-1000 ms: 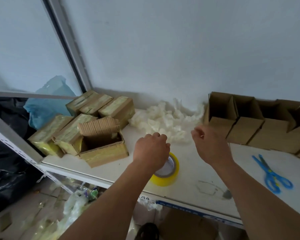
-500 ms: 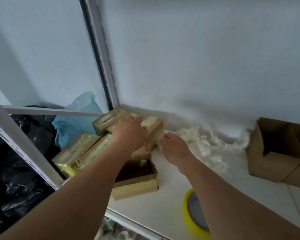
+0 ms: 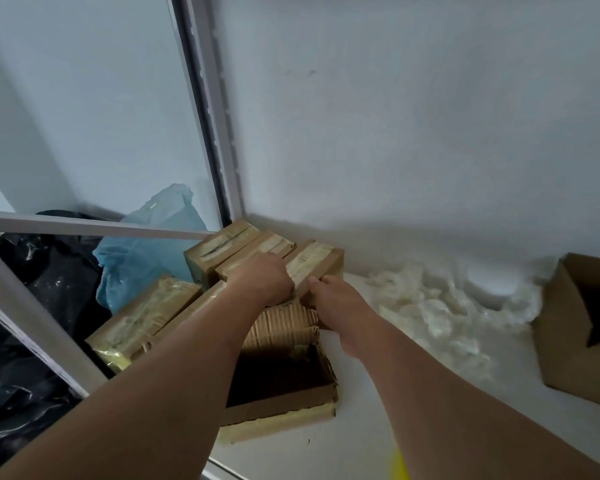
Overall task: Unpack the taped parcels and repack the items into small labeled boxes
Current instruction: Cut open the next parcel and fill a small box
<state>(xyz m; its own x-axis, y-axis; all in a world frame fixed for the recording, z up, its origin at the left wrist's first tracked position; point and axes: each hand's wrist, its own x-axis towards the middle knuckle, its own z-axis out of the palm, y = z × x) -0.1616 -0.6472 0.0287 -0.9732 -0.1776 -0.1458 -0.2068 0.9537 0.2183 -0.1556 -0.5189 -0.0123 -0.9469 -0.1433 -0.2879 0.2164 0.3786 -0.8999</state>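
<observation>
- Left hand (image 3: 262, 279) gripping the near left edge of a taped parcel (image 3: 317, 263) at centre frame, fingers curled over it.
- Right hand (image 3: 336, 301) holding the same parcel at its near right corner, fingers curled round the edge; the two hands lying just beside each other.
- Parcel resting on the white bench (image 3: 378, 420), rightmost in a back row of three taped parcels near the wall corner.
- Opened parcel (image 3: 284, 393) standing just below the hands, flap of corrugated cardboard raised, dark inside; contents not possible to tell.
- Two more taped parcels (image 3: 142, 317) lying at left of centre, touching each other, partly hidden by the left forearm.
- White crumpled filling (image 3: 440, 306) spreading at right of centre along the wall.
- Open small box (image 3: 582, 327) standing at the right edge of the frame.
- Blue plastic bag (image 3: 142, 251) and black bags (image 3: 32, 299) showing at left, behind a white metal frame (image 3: 90, 226).
</observation>
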